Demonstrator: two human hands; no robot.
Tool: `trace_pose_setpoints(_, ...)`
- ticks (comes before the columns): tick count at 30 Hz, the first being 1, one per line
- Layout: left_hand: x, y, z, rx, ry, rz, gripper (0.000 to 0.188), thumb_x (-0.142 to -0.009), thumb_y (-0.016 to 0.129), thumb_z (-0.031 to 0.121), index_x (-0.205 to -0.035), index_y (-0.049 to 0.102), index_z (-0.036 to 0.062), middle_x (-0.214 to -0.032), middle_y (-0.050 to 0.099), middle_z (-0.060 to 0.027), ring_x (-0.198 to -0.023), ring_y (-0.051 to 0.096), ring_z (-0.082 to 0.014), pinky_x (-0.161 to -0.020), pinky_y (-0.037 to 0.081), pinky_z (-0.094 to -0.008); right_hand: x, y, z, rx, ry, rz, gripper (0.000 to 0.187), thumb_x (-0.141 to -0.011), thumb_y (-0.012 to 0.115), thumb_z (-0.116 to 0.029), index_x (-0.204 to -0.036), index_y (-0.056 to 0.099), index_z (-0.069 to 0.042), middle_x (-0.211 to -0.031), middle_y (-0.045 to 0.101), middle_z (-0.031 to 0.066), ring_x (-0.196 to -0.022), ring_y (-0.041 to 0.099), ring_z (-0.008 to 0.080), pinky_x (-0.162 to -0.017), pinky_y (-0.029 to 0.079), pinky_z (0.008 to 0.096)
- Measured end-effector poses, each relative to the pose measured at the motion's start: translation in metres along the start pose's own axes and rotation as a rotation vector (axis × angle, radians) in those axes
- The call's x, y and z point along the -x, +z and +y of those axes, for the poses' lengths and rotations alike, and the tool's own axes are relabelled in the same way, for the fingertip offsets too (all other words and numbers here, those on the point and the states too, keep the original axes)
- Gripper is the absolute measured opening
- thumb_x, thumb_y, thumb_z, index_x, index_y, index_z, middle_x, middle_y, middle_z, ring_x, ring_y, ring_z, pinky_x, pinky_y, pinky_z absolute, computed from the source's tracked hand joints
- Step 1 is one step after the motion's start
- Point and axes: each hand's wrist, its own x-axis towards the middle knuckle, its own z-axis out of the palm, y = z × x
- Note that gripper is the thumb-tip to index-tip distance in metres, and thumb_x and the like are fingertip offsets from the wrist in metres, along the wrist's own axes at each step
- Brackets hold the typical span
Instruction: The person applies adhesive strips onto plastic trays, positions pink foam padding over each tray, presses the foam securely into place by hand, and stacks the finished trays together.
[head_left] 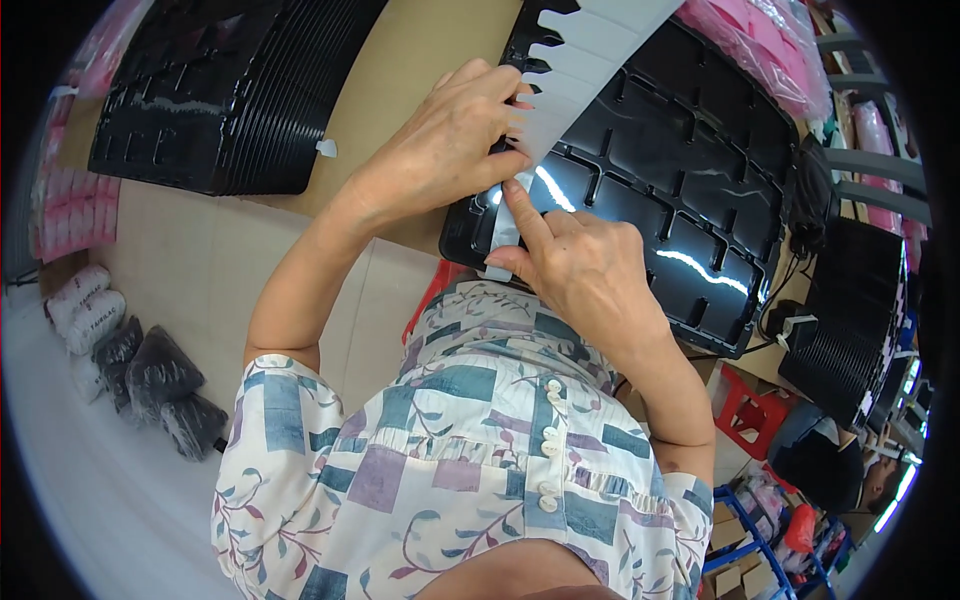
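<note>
A long, flat, pale strip (592,62) slants toward the frame's upper right from the pinching left hand (450,140); the nearer right hand (588,262), thumb and forefinger apart, touches its lower end.

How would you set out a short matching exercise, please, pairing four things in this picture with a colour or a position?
Things:
1. left hand
2. right hand
3. tray under the hands
4. plastic-wrapped bundle at the top right

Colour or position:
A. pink
B. thumb on the lower end of the silvery strip
C. glossy black
D. fingers at the jagged edge of the white sheet

Right pairs: 1-D, 2-B, 3-C, 4-A
</note>
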Motion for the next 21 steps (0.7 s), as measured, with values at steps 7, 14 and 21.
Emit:
trace_pose_setpoints(7,0.032,0.012,0.022,-0.083,0.113,0.208,0.012,-0.071,0.077,0.005,-0.081,0.071,0.0040,-0.097,0.065,-0.0097,-0.090,0.060,-0.0278,-0.084,0.047,-0.0387,0.012,0.001,0.008,-0.079,-0.091,0.148,0.048,-0.082,0.072,-0.039,-0.111,0.067,-0.002,-0.066,0.055,0.0040,-0.057,0.060,0.0159,-0.047,0.046,0.0295)
trace_pose_setpoints(14,0.031,0.014,0.017,0.064,-0.056,0.247,0.012,-0.072,0.076,0.001,-0.084,0.072,0.0034,-0.088,0.064,-0.0091,-0.084,0.060,-0.0280,-0.075,0.050,-0.0365,0.010,0.010,0.007,-0.096,0.006,0.202,0.044,-0.082,0.074,-0.034,-0.112,0.066,-0.002,-0.070,0.059,0.0050,-0.061,0.062,0.0184,-0.051,0.049,0.0309)
trace_pose_setpoints(21,0.052,0.014,0.020,-0.073,0.099,0.201,0.022,-0.071,0.078,0.000,-0.091,0.074,0.0070,-0.088,0.065,-0.0049,-0.086,0.061,-0.0251,-0.075,0.050,-0.0340,0.015,0.008,0.011,-0.060,-0.041,0.173,0.039,-0.084,0.074,-0.031,-0.108,0.067,-0.001,-0.069,0.059,0.0054,-0.061,0.063,0.0174,-0.050,0.049,0.0298)
